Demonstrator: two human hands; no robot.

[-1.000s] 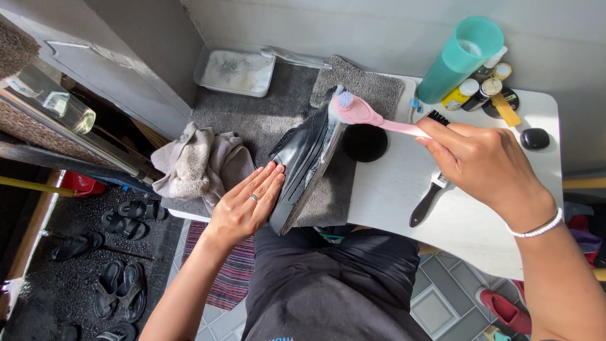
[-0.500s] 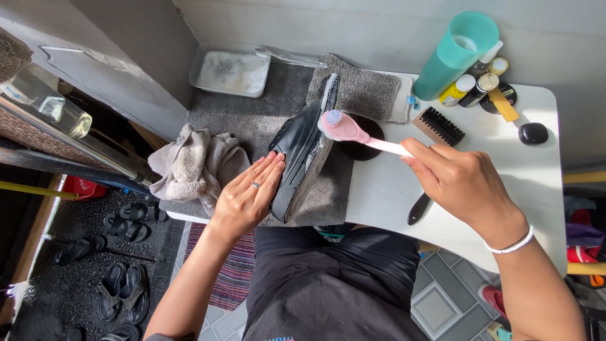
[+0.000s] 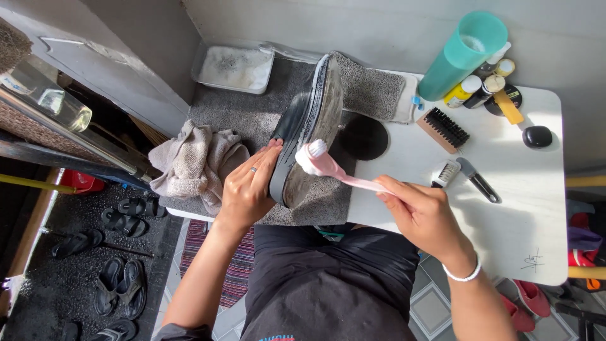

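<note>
while the shoe stands on edge, each line below takes one thing in view.

shoe: a dark shoe (image 3: 312, 126) stands tipped on its side on the grey mat (image 3: 252, 120) near the front edge of the bench (image 3: 524, 208), its sole turned up toward the camera, likely so the sole lies open to the brush.

left hand: the left hand (image 3: 247, 188) presses flat-fingered against the dark upper from the left, its grip wide and bracing rather than closed round anything; it seems to hold the shoe from tipping.

right hand: the right hand (image 3: 424, 215) has its grip closed on the handle of a pink brush (image 3: 325, 164), the white bristle head touching the sole's lower part.

cloth: a crumpled beige cloth (image 3: 192, 161) lies at the mat's left edge, just beside the left hand, within reach.

tray: a shallow tray (image 3: 235, 66) with foamy water sits at the bench's back left corner.

black disc: a round black lid-like disc (image 3: 365, 137) lies just right of the shoe.

spare brushes: a wooden brush with black bristles (image 3: 444, 129) and a small dark-handled brush (image 3: 470, 177) lie mid-bench, apart from the shoe.

back right corner: a teal cup (image 3: 462, 53) and small bottles (image 3: 483, 87) stand there together, clear of the work.
</note>
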